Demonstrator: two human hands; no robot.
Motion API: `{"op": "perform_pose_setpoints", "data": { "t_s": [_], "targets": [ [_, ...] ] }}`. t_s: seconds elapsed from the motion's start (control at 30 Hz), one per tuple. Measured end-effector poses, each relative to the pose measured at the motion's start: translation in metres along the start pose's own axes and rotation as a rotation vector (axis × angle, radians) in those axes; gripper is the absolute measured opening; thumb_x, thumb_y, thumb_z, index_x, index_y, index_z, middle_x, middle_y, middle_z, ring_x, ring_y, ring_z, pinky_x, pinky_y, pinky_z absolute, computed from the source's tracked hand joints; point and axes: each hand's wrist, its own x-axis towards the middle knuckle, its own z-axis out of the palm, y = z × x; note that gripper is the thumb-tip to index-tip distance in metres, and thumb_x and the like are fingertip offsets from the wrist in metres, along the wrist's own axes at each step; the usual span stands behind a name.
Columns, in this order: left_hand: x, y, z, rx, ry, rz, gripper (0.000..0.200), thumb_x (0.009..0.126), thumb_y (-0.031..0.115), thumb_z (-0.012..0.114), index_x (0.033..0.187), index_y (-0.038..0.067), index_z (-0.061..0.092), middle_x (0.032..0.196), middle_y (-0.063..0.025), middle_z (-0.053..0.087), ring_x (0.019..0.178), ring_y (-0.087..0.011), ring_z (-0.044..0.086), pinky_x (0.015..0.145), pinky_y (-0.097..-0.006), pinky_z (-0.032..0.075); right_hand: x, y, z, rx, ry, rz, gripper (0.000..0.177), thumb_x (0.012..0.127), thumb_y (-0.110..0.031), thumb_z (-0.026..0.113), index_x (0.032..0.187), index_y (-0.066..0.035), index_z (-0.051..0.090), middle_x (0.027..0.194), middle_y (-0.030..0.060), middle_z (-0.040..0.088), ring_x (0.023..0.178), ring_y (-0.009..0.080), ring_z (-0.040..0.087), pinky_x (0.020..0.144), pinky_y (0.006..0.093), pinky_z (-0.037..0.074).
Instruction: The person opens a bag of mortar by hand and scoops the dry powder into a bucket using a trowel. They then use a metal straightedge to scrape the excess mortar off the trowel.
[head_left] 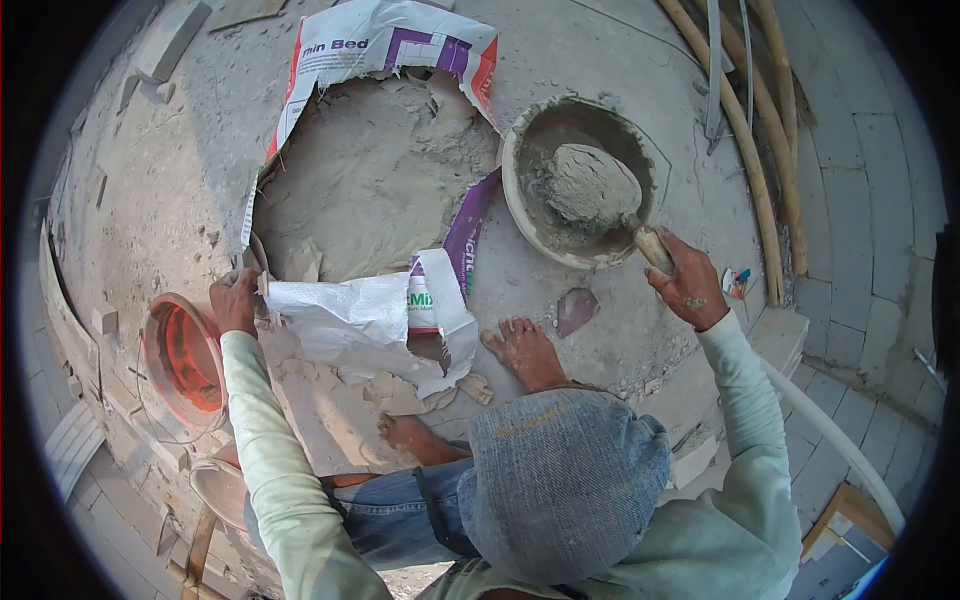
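My right hand (pixel 690 283) is closed round the wooden handle of a trowel (pixel 652 248). A heap of grey powder (pixel 592 185) covers its blade, over a round bucket (pixel 512 190) with wet grey mix inside. The bucket stands to the right of a torn mortar bag (pixel 345 305), which lies open and full of grey powder (pixel 370 170). At the bag's near left corner, my left hand (pixel 236 300) has its fingers closed on the bag's edge. The trowel's blade itself is hidden under the powder.
An orange bucket (pixel 185 360) stands by my left forearm, with another pail (pixel 220 485) below it. Bamboo poles (pixel 745 150) and a metal bar (pixel 714 70) lie at the right. A pale hose (pixel 835 440) runs along the lower right. My bare feet (pixel 527 352) are near the bag.
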Motion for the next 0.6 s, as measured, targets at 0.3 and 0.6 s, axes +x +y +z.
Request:
{"op": "perform_pose_setpoints", "data": {
  "t_s": [0.3,0.6],
  "targets": [
    [-0.002,0.004,0.002,-0.013,-0.021,0.001,0.021,0.074,0.017,0.059,0.062,0.0,0.06,0.058,-0.0029,0.053,0.048,-0.0123,0.049,0.043,-0.0289,0.037,-0.008,-0.017,-0.002,-0.244,0.008,-0.022,0.061,0.073,-0.012,0.069,0.129,-0.004,0.048,0.092,0.0169,0.06,0.079,0.037,0.062,0.067,0.0442,0.05],
    [-0.001,0.001,-0.003,0.014,-0.062,-0.038,0.019,0.076,0.019,0.06,0.068,0.002,0.059,0.062,-0.0001,0.049,0.055,-0.0109,0.047,0.05,-0.0268,0.039,-0.011,-0.036,-0.014,-0.343,0.109,-0.01,0.064,0.072,-0.009,0.071,0.131,-0.005,0.046,0.09,0.0142,0.057,0.074,0.0349,0.062,0.063,0.0444,0.05]
  ]
}}
